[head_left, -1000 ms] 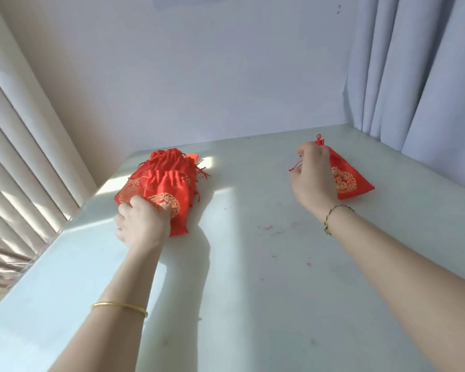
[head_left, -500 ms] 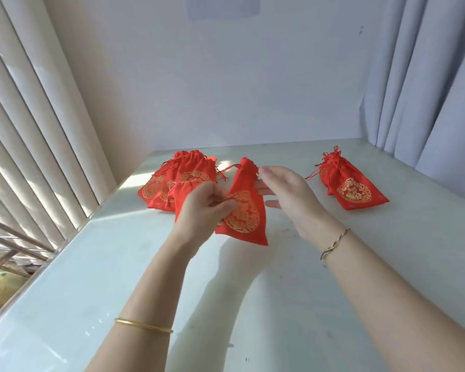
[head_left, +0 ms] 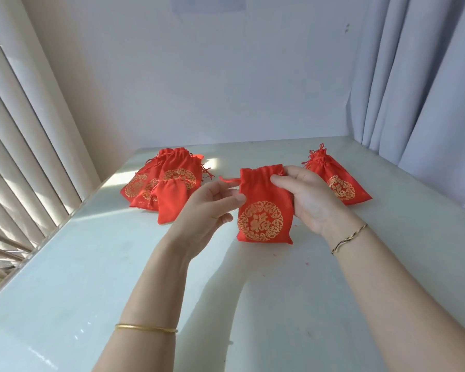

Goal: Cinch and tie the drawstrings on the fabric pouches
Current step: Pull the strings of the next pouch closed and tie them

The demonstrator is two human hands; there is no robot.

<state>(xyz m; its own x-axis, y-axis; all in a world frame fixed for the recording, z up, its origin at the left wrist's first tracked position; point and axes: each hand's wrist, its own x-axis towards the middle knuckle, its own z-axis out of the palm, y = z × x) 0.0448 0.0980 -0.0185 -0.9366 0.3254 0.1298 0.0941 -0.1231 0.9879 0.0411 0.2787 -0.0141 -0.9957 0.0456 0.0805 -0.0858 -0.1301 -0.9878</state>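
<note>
Above the desk (head_left: 65, 264) the pouch (head_left: 263, 210) hangs upright between both hands, its long axis vertical and its mouth pointing up. The right hand (head_left: 312, 202) grips the upper right corner, thumb on the front. The left hand (head_left: 210, 205) has loosely curled fingers at the left edge; I cannot tell if they pinch. The drawstring loop (head_left: 227, 180) juts left just above them, nearest that hand. Farther off, a pile of pouches (head_left: 167, 181) lies left and a cinched pouch (head_left: 338, 183) right

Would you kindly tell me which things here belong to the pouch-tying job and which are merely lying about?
In the job: held pouch, its drawstring, left hand, right hand, pile of pouches on the left, cinched pouch on the right.
Just there: table, blinds, curtain.
</note>
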